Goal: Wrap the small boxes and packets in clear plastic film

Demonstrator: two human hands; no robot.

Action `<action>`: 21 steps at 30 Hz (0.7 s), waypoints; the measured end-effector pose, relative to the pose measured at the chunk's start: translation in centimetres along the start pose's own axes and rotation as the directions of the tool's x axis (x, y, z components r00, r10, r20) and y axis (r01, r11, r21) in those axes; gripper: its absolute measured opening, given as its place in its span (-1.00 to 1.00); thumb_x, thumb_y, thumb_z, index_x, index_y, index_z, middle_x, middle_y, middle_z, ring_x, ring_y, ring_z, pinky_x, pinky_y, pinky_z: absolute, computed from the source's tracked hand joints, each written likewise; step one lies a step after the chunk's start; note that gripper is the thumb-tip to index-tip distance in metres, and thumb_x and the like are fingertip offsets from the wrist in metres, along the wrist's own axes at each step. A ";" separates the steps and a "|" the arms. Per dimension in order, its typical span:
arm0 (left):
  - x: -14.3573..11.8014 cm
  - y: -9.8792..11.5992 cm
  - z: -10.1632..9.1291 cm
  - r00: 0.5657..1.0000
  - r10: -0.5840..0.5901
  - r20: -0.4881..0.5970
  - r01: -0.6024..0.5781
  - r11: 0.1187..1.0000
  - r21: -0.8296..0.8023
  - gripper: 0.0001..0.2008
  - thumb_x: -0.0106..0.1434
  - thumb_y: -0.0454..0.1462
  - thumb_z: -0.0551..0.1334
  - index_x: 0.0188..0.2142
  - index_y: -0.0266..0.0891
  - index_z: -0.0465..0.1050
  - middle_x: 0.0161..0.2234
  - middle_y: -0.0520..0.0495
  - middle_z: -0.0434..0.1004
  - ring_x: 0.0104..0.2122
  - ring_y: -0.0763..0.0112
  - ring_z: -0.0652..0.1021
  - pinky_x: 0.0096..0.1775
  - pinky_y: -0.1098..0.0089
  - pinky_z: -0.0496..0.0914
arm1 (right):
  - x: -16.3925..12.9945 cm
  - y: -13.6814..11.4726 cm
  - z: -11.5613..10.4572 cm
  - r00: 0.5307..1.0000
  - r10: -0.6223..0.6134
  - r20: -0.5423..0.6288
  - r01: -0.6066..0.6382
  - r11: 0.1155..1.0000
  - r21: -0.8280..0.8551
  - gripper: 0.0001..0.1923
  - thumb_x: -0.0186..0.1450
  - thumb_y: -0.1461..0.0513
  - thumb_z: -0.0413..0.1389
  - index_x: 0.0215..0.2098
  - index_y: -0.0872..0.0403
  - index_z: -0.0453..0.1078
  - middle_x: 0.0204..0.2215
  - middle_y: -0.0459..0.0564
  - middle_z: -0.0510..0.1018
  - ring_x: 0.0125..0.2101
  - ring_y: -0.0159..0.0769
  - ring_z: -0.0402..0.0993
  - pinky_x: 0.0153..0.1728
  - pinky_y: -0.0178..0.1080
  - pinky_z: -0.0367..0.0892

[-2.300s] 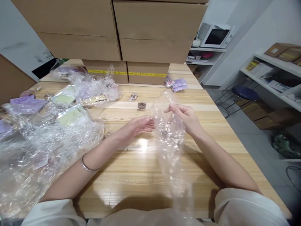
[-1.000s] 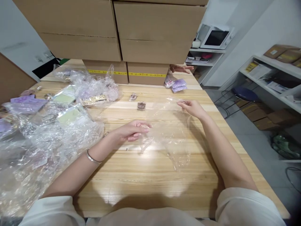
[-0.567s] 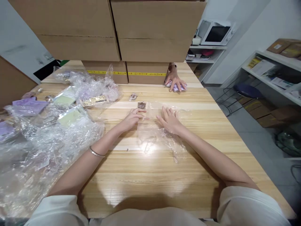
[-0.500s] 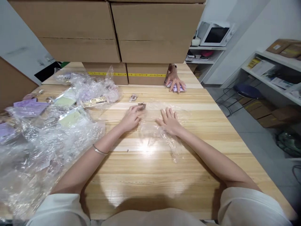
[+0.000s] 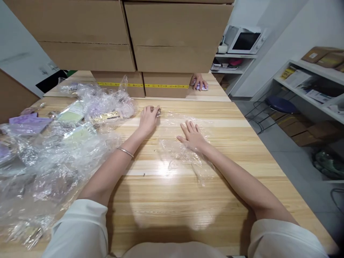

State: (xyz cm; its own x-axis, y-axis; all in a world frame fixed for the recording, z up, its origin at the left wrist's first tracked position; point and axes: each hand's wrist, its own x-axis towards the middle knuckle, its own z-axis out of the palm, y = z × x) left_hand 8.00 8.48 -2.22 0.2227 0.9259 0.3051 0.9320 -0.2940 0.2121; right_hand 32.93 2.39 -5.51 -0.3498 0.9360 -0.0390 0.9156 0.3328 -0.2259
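A clear plastic bag point(image 5: 185, 154) lies flattened and crinkled on the wooden table point(image 5: 172, 200). My right hand point(image 5: 192, 136) rests flat on it, palm down with the fingers spread. My left hand point(image 5: 148, 118) reaches further forward, left of the bag. Its fingers curl over a small packet point(image 5: 159, 112) that only just shows at the fingertips. A thin bracelet sits on my left wrist. The small brown packet that lay nearby is hidden.
Stacked cardboard boxes point(image 5: 166, 43) close off the far side of the table. Crumpled clear wrap point(image 5: 51, 157) with purple and green packets point(image 5: 27, 120) covers the left side. Another person's hand point(image 5: 199, 81) rests on purple packets at the back right. Shelves and a stool point(image 5: 281, 105) stand to the right.
The bag, held up between both hands, was laid on the table and pressed flat. My left hand then moved forward onto the small packets. The other person's hand pulled the purple packets further back.
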 end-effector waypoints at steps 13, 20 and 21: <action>0.9 -0.8 0.7 0.991 -0.120 0.060 0.124 0.988 -0.086 -0.48 0.26 -0.41 0.09 0.21 -0.21 0.38 0.05 -0.31 0.34 0.07 -0.01 0.34 0.15 0.04 0.21 | 4.2 1.8 -0.7 0.975 -0.224 0.003 0.223 0.973 0.064 -0.18 0.37 -0.20 -0.15 0.43 0.05 -0.04 0.43 0.07 -0.11 0.41 -0.04 -0.31 0.35 0.05 -0.35; -2.5 3.1 -1.8 0.935 0.343 -0.086 -0.347 0.844 -0.410 -0.35 0.20 -0.49 0.12 0.26 -0.04 0.29 0.17 -0.16 0.25 0.18 0.14 0.28 0.22 0.04 0.20 | 6.5 2.1 -4.9 0.994 -0.106 -0.020 0.092 0.732 0.675 -0.45 0.31 0.11 -0.03 0.22 0.11 0.33 0.31 0.13 0.25 0.31 0.05 0.10 0.29 0.16 -0.01; -2.9 3.9 -2.0 0.898 0.430 -0.091 -0.424 0.792 -0.439 -0.33 0.20 -0.50 0.10 0.27 -0.01 0.27 0.23 -0.15 0.19 0.22 0.14 0.25 0.23 0.04 0.19 | 6.1 2.1 -5.9 0.996 -0.090 -0.007 0.060 0.603 0.796 -0.46 0.32 0.13 -0.08 0.20 0.13 0.33 0.26 0.16 0.33 0.23 0.06 0.25 0.22 0.18 0.14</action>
State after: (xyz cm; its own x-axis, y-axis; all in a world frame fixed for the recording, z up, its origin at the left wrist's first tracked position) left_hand 10.38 4.17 -0.40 0.5748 0.6838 0.4495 0.5185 -0.7293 0.4465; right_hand 33.88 9.51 -0.49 -0.4294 0.9030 -0.0119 0.3731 0.1654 -0.9129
